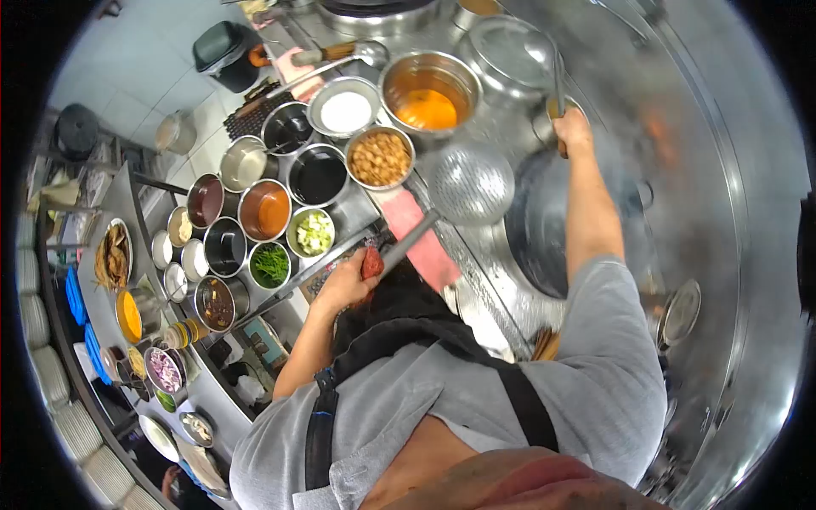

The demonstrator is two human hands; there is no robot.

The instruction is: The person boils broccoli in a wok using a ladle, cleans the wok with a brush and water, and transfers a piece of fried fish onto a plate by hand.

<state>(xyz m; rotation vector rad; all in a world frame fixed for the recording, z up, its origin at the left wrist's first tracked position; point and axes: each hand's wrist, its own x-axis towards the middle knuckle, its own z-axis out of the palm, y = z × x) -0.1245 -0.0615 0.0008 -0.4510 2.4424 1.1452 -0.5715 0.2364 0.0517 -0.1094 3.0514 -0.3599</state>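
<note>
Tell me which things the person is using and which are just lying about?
In use:
round silver metal skimmer with holes, in the left hand
long grey metal tool, in the right hand
big dark round metal wok, probably, under the right arm

Just lying about, it seems:
dark green plastic bin
stacked round white plates

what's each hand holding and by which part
Left hand: round, perforated silver metal skimmer, by its red handle end. Right hand: long grey metal tool, by its wooden handle.
</note>
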